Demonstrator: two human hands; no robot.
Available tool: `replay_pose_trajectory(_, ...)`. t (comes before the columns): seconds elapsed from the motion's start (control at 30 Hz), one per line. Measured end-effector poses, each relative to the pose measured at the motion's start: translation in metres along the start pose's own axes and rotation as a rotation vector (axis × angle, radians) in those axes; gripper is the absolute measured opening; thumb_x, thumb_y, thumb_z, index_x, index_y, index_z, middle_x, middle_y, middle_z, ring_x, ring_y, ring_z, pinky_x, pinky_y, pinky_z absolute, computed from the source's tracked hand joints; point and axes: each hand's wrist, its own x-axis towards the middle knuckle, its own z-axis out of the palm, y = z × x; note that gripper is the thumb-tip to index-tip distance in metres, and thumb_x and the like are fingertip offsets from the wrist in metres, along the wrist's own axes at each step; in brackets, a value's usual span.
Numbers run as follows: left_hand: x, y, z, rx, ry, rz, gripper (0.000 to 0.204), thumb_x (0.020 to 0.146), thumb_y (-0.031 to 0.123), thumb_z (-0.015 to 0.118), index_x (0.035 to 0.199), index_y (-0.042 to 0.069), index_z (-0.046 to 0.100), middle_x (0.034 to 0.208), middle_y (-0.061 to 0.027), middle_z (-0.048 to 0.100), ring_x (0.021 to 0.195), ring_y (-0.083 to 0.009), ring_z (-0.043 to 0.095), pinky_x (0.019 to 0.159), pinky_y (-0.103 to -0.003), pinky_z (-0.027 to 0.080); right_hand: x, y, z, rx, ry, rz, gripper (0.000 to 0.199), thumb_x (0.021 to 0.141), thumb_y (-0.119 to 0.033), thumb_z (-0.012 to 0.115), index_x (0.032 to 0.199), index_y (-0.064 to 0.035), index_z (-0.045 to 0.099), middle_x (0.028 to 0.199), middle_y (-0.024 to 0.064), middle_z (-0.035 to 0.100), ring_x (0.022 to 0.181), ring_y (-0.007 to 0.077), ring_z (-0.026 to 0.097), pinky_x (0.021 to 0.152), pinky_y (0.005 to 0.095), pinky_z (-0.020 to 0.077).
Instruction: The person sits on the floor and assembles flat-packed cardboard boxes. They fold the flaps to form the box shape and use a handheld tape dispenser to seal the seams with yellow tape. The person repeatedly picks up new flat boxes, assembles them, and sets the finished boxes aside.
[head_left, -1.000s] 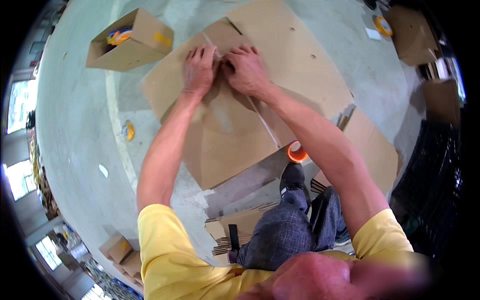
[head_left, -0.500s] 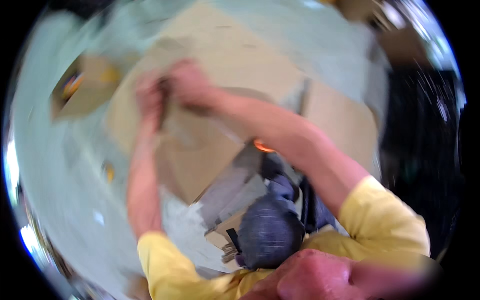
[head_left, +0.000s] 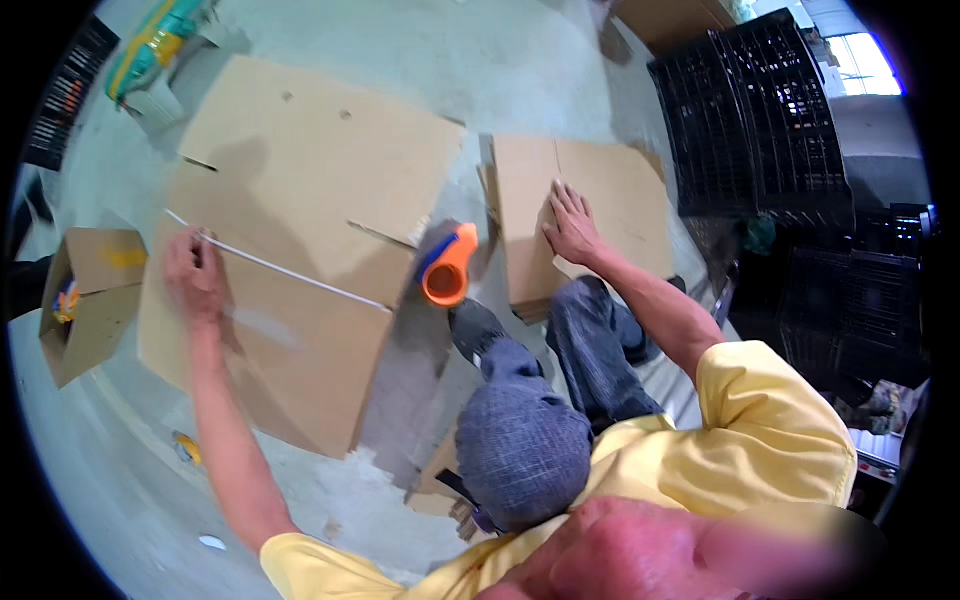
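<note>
Left hand (head_left: pixel 194 275) blurred, fingers curled by the white strip (head_left: pixel 290 272) across the flat cardboard sheet (head_left: pixel 335 180) on the floor (head_left: pixel 470 60); grip cannot be told. Right hand (head_left: pixel 573 230) spread flat, grasping nothing, on the cardboard stack (head_left: pixel 625 205). Yellow patch (head_left: pixel 122 257) on open box (head_left: pixel 110 315) illegible.

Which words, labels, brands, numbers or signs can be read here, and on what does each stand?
None can be read.
Large flat brown cardboard sheet: none visible.
Flat brown cardboard stack: none visible.
Orange-and-blue plastic tape dispenser: none visible.
Green-and-yellow bundle, upper left: any marks too blurred.
</note>
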Motion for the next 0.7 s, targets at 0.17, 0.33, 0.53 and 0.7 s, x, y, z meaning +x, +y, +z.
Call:
replay_pose_trajectory(0.17, -0.01, -0.042, 0.016, 0.054, 0.078, 0.03, 0.021, 0.096, 0.015, 0.071, 0.114, 0.004, 0.067, 0.099, -0.0152, 0.064, 0.094, -0.0376, 0.063, 0.083, -0.05, 0.051, 0.023, -0.061, -0.048, 0.137, 0.307, -0.171, 0.077, 0.092, -0.025, 0.073, 0.158, -0.0004, 0.041, 0.169, 0.0198, 0.034, 0.16, 0.0384, 0.024, 0.131, 0.0539, 0.013)
replay_pose_trajectory(0.33, -0.009, -0.006, -0.001, 0.004, 0.028, -0.027, 0.022, 0.095, 0.015, 0.071, 0.113, 0.003, 0.066, 0.1, -0.0157, 0.064, 0.096, -0.039, 0.063, 0.084, -0.051, 0.051, 0.009, -0.176, -0.115, 0.455, 0.481, -0.448, 0.07, 0.098, -0.02, 0.067, 0.158, 0.0027, 0.038, 0.168, 0.0207, 0.034, 0.159, 0.0389, 0.025, 0.13, 0.0525, 0.0206)
replay_pose_trajectory(0.53, -0.008, -0.003, -0.007, 0.019, 0.089, 0.061, 0.022, 0.095, 0.012, 0.07, 0.113, 0.002, 0.065, 0.1, -0.0167, 0.063, 0.093, -0.0394, 0.062, 0.082, -0.05, 0.05, -0.001, -0.271, -0.153, 0.657, 0.508, -0.702, 0.061, 0.097, -0.016, 0.067, 0.152, 0.001, 0.044, 0.161, 0.0213, 0.042, 0.152, 0.0399, 0.036, 0.126, 0.0523, 0.0269)
replay_pose_trajectory(0.7, -0.011, -0.002, -0.007, -0.008, 0.024, -0.002, 0.022, 0.095, 0.014, 0.07, 0.113, 0.002, 0.065, 0.104, -0.0167, 0.064, 0.098, -0.0406, 0.062, 0.086, -0.05, 0.051, 0.012, -0.336, -0.153, 0.752, 0.35, -0.889, 0.056, 0.092, -0.011, 0.068, 0.143, 0.003, 0.05, 0.151, 0.0216, 0.05, 0.143, 0.0402, 0.044, 0.12, 0.0516, 0.0339)
